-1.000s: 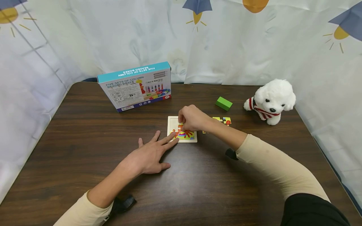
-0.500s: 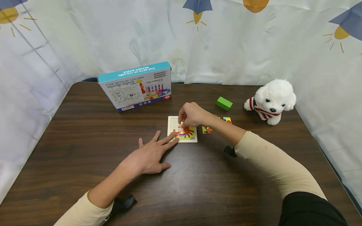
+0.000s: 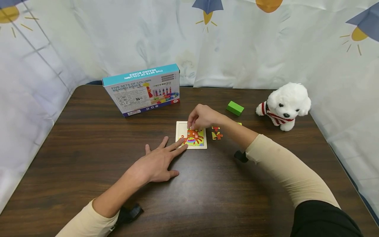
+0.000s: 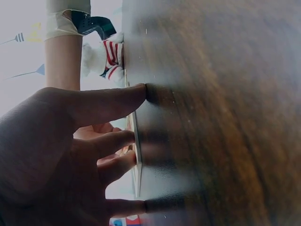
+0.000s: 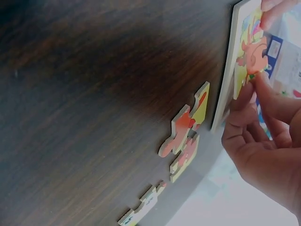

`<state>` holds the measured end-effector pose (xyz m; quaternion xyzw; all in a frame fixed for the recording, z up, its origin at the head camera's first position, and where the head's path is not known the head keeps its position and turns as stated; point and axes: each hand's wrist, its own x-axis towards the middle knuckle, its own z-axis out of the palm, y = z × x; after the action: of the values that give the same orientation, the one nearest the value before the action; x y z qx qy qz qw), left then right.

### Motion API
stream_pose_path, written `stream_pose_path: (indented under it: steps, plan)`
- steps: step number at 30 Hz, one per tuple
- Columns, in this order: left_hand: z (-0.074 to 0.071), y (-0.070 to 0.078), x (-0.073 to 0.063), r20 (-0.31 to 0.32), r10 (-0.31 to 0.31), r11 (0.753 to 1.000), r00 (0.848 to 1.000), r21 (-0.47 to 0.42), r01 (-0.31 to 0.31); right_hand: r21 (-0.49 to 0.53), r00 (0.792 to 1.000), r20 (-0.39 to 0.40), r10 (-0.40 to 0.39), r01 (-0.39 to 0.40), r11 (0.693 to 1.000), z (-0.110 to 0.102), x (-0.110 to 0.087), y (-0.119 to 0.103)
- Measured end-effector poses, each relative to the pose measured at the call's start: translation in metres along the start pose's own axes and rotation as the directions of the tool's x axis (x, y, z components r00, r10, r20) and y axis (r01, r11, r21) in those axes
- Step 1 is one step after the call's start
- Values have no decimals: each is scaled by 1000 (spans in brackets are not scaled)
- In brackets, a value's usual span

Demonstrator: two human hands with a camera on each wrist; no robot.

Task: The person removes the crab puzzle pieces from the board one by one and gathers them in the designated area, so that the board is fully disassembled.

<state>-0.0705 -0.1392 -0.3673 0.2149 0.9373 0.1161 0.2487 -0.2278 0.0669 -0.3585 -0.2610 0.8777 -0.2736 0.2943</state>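
A small square puzzle board (image 3: 177, 131) lies on the table, partly filled with pieces of a colourful picture. My left hand (image 3: 158, 163) is spread with its palm down; two fingertips rest on the board's near left edge, and the thumb touches the table. Over the board's upper part, my right hand (image 3: 204, 117) pinches an orange puzzle piece (image 5: 256, 56) between thumb and forefinger, at the laid pieces. To the right lie several loose puzzle pieces (image 3: 218, 136), partly hidden by my right forearm; the right wrist view shows these pieces (image 5: 181, 129) flat on the wood.
Behind the board stands a blue-topped toy box (image 3: 142, 92). A green block (image 3: 235, 108) lies at the back, right of the middle. The white plush dog (image 3: 284, 107) sits at the far right. A printed curtain (image 3: 237, 49) hangs beyond the table's back edge.
My right hand has shifted slightly up, away from me, with the piece, uncovering more of the picture and the nearest loose pieces. My left hand has stayed in place.
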Motion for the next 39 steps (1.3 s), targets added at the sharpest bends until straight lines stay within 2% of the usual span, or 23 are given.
stream_pose_path:
  steps: [14,23,31,39]
  plan:
    - [-1,0,1,5,-4,1000,1000,2,4,69,1000,-5,-19,20,997,-3,0,5]
    - [-2,0,1,18,-7,1000,1000,-1,7,-30,998,-31,-45,44,999,-3,0,6]
    - [-2,0,0,16,-9,1000,1000,-1,9,-112,989,-2,-145,144,983,-3,1,1]
    - [-1,0,1,19,-8,1000,1000,4,8,-140,993,26,-117,119,983,1,2,-3]
